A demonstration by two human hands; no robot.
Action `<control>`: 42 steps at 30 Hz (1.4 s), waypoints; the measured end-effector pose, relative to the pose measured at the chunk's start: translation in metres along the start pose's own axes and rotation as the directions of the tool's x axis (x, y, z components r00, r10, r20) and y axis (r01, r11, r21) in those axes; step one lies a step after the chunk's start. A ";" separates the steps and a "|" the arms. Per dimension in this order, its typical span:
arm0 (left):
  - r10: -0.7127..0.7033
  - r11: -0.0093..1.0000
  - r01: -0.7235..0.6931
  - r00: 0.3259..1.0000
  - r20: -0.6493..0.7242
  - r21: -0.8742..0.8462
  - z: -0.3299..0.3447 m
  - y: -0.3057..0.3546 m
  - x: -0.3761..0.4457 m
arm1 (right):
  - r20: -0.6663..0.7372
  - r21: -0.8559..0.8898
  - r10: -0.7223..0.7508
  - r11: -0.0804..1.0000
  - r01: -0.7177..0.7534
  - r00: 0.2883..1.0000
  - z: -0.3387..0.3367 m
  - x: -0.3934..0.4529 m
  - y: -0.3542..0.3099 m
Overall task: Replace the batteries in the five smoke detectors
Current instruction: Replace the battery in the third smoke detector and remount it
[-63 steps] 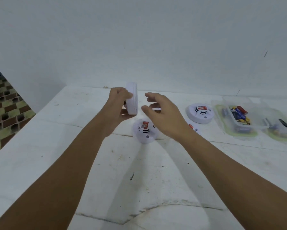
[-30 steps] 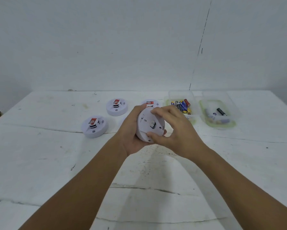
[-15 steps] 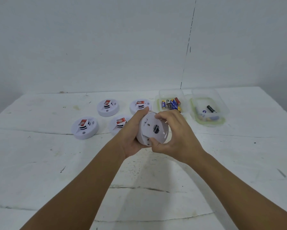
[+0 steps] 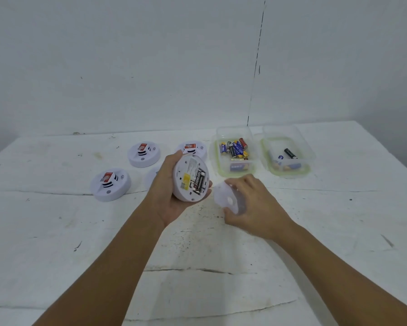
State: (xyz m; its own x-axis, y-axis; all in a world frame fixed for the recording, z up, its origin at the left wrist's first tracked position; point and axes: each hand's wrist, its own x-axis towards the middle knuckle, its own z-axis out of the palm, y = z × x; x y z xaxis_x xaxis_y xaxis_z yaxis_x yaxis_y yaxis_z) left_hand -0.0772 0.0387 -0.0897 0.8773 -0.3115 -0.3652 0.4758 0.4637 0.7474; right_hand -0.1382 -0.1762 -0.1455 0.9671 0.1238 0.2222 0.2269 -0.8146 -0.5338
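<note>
Toward the left edge of the white table (image 4: 56, 231) lies one smoke detector (image 4: 110, 184), face up. Further back, near the rear edge, sits a second detector (image 4: 143, 154). A third one (image 4: 151, 177) shows only as a sliver behind the left hand (image 4: 167, 196), and a fourth (image 4: 193, 148) lies just behind that hand's fingertips. The left hand grips the held detector (image 4: 191, 181) above the table's middle, its back turned to the camera with black batteries (image 4: 199, 181) visible in the open bay. Just beside it, the right hand (image 4: 251, 205) pinches the removed white cover (image 4: 226, 199). Near the rear right corner stand two clear containers: the nearer container (image 4: 235, 170) holds many mixed batteries, the far container (image 4: 289, 171) only a few.
</note>
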 end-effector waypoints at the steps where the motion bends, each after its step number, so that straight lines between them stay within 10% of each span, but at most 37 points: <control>1: -0.004 1.000 0.004 1.000 0.012 -0.009 -0.003 -0.001 0.000 | 0.074 -0.061 0.020 0.998 -0.016 0.997 0.002 -0.001 0.004; 7: -0.050 0.999 0.050 0.997 0.055 0.001 -0.006 -0.021 0.001 | 0.172 -0.108 0.059 0.993 -0.040 0.983 -0.002 0.005 0.005; 15: -0.061 0.996 0.066 0.996 0.070 -0.066 -0.006 -0.041 0.007 | -0.235 0.311 0.110 0.950 -0.032 0.966 0.005 0.004 -0.018; 31: -0.058 0.994 0.066 0.994 0.090 -0.082 -0.013 -0.045 0.011 | -0.252 0.321 0.025 0.945 0.059 0.967 0.036 0.006 -0.031; 42: 0.093 0.994 -0.065 0.933 0.347 -0.090 -0.002 0.038 0.010 | -0.328 0.239 -0.154 0.941 0.240 0.932 -0.010 0.052 -0.067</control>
State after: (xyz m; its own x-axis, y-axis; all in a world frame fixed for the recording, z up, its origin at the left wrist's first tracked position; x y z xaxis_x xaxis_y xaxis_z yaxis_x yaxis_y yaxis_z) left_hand -0.0500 0.0549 -0.0659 0.8408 -0.5356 -0.0791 0.4213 0.5555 0.7169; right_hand -0.1042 -0.1208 -0.0900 0.8286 0.0549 0.5571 0.4729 -0.6012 -0.6441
